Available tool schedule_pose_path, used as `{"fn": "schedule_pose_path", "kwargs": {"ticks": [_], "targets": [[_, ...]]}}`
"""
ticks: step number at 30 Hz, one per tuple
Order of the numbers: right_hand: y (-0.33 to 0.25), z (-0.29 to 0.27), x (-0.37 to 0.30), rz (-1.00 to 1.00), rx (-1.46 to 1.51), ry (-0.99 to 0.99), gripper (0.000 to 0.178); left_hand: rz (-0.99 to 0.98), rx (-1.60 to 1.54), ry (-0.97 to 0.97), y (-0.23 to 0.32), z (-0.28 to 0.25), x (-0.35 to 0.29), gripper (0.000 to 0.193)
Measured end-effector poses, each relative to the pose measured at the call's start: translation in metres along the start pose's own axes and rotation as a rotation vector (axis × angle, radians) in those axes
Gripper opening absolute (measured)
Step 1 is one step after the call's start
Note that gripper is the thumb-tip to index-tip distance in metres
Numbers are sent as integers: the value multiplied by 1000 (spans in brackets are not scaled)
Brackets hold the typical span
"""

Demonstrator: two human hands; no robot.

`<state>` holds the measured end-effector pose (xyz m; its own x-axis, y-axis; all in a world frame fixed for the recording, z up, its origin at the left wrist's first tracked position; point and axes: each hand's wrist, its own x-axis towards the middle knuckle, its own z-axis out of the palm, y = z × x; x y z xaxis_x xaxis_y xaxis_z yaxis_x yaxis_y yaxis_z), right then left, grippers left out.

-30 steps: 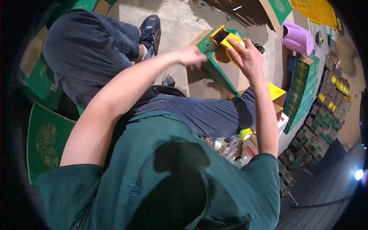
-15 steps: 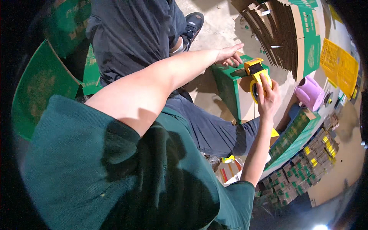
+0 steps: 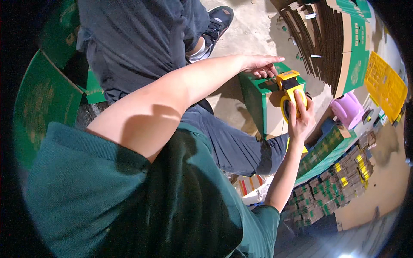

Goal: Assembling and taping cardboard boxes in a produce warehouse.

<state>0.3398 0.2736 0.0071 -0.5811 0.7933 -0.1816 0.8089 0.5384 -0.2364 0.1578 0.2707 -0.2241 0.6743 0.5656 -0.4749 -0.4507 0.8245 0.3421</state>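
My right hand [image 3: 302,117] grips a yellow tape dispenser [image 3: 294,82] with a dark front and a roll of tape in it. The dispenser rests at the top edge of a green and brown cardboard box [image 3: 253,101], over its right part. Across my body reaches my left arm. My left hand [image 3: 259,66] is stretched out over the box's top, close to the dispenser, with nothing held. Its lower fingers are slightly bent, and whether the palm touches the box is hard to tell. A dark strip, seemingly tape, lies on the box top between hand and dispenser.
Flattened cardboard boxes [image 3: 329,43] stand stacked beyond the box. To the right are a purple plastic stool [image 3: 347,109], a yellow crate [image 3: 385,88], a green carton [image 3: 325,148] and piled folded cardboard [image 3: 331,189]. Green cartons [image 3: 47,112] stand at my left, near my legs.
My left hand has moved a little to the right over the box top, nearer the dispenser, its fingers flatter. The dispenser has barely moved in my right hand. The whole view has shifted slightly.
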Motion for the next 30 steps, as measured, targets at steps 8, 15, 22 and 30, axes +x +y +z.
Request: {"fn": "schedule_pose_path", "kwargs": {"ticks": [8,15,22,30], "targets": [[-9,-5,3,31,-48,-9,35,69,-78,112,-4,4,-3,40],[-15,-11,18,72,-131,-152,38,164,136,296,-10,7,5,38],[-36,-21,25,72,-313,-292,45,218,115,422,-33,-16,16,42],[-33,-23,14,63,-315,-245,45,161,149,658,-39,-11,31,36]]}}
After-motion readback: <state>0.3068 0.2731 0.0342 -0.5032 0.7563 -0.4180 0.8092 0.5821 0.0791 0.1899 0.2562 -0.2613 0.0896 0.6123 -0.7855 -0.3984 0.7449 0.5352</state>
